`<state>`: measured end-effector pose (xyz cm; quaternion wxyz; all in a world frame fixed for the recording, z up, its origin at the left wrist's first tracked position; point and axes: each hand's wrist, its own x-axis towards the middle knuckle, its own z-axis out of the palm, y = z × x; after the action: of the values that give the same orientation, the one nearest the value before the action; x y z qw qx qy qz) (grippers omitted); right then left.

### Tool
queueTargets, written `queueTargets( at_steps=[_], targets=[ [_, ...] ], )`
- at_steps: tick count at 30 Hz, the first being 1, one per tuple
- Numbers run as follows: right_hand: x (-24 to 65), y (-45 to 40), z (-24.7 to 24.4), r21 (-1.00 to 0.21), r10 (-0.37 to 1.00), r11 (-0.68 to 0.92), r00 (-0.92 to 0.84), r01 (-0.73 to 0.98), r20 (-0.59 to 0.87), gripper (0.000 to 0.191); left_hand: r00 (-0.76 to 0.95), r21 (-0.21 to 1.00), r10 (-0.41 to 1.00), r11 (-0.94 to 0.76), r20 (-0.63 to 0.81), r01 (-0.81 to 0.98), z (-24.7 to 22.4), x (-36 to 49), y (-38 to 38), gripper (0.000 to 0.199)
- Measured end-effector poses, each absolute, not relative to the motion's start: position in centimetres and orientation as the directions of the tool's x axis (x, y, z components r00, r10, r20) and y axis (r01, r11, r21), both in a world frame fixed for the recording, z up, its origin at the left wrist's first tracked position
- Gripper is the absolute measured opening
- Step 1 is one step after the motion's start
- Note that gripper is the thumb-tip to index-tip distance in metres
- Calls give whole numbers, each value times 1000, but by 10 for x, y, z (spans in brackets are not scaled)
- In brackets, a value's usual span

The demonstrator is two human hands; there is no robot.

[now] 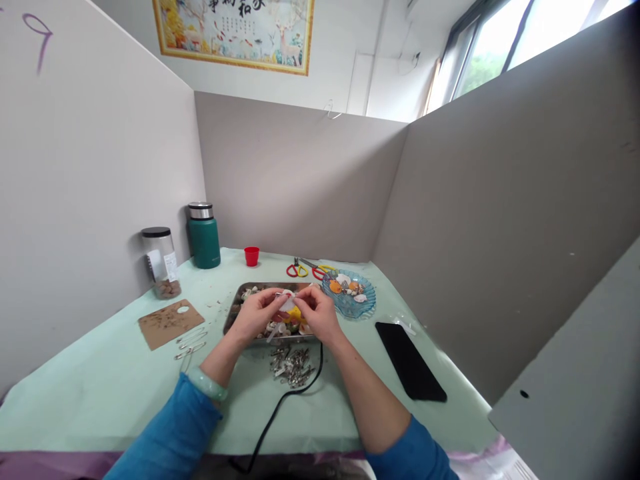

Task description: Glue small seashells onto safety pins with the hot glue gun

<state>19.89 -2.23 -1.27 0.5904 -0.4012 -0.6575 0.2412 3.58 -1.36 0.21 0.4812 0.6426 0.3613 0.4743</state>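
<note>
Over a metal tray (231,313) my left hand (257,315) and my right hand (320,317) meet, fingertips pinched. Between them is a small whitish, see-through piece (287,304) with a touch of red; its kind is too small to tell. Shells and other small pieces, some yellow, fill the tray, partly hidden by my hands. Just in front of the tray lies a pile of small metal clips or pins (293,367). A black cord (280,403) runs from the tray's edge towards me.
Right of the tray stands a blue glass plate (369,303) of shells, with scissors (297,269) behind. A black flat slab (410,363) lies at right. Safety pins (190,350), a brown card (167,325), a jar (163,267), a green flask (205,240) and a red cup (251,257) occupy the left and back.
</note>
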Motion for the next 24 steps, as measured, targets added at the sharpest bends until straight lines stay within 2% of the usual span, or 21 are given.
queueTargets(
  at_steps=[6,15,19,24],
  targets=[
    [198,-25,-10,-817,829,551,3,171,560,14,290,964,919,-257,266,-68,1,33,-12,38],
    [198,-27,-7,-809,830,544,0,224,558,19,261,958,922,-272,285,-87,7,34,-16,40],
    [199,-26,-9,-794,819,555,4,248,573,21,227,911,888,-412,400,7,3,34,-13,38],
    [200,-25,-11,-760,787,590,14,272,617,19,195,737,771,-636,606,228,2,31,-15,27]
  ],
)
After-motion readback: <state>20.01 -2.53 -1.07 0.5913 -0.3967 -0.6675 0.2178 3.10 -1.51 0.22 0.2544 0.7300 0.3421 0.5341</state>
